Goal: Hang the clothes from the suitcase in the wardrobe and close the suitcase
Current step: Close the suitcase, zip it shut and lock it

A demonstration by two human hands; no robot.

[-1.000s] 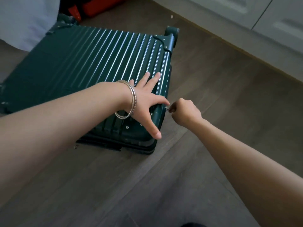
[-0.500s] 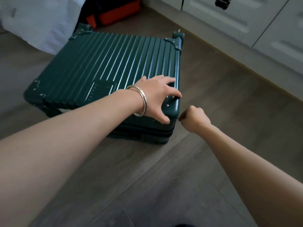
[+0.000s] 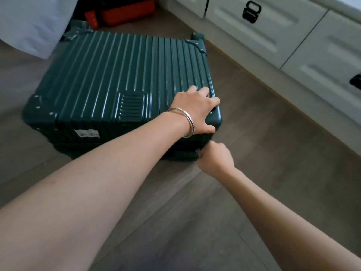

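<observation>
Being zipped, the suitcase (image 3: 117, 75) is steadied at its 4 o'clock corner by the gripping left hand (image 3: 195, 112); the right hand (image 3: 214, 161) is pinched, seemingly on a hidden zip pull.

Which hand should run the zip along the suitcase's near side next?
Right. The right hand sits at the seam below the near corner, apparently pinching the zip pull. The left hand grips the suitcase at its lid corner, holding it down.

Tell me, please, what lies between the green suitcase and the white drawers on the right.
In the head view, only bare wooden floor lies between the suitcase and the drawers.
</observation>
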